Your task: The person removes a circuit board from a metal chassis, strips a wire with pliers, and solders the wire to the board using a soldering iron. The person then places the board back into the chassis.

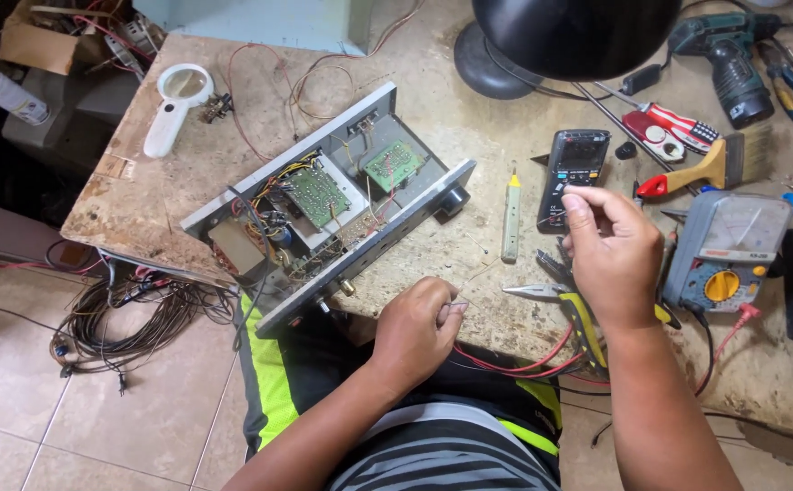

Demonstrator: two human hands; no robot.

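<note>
Pinching thin wire: left hand low, right hand raised.

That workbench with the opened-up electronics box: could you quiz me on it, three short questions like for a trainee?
1. True or false: the metal chassis has its cover off, circuit boards showing.
2. Which lies nearest the right hand: A) magnifying glass, B) black multimeter, C) cordless drill?
3. What colour are the wires running below the left hand?

Key:
1. True.
2. B.
3. Red.
</note>
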